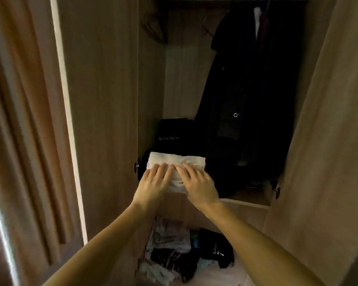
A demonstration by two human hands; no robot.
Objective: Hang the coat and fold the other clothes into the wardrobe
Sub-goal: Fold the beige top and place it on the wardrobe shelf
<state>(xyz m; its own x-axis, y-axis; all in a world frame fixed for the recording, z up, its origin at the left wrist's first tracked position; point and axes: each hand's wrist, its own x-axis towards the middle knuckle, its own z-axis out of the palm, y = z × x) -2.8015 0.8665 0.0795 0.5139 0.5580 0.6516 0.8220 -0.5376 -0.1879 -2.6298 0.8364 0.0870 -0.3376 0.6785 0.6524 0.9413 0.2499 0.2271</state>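
- Both hands flat on folded white garment [175, 164], on wardrobe shelf [248, 200], front-left corner.
- Left hand [153, 182] & right hand [196, 182]: fingers straight, pressing down, gripping nothing.
- Garment's long axis runs left-right; it lies directly under the fingers and just beyond, both hands equally near.
- Dark coat [246, 100] hangs to the right.
- Dark folded stack [174, 131] behind, prob. clothes; too dim to tell.
- Unfolded clothes pile [174, 250] on floor below.

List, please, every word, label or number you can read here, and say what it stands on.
No text is legible.
Pale print on the dark folded garment behind the white folded garment: too blurred to read.
White mark on the black garment on the floor: too blurred to read.
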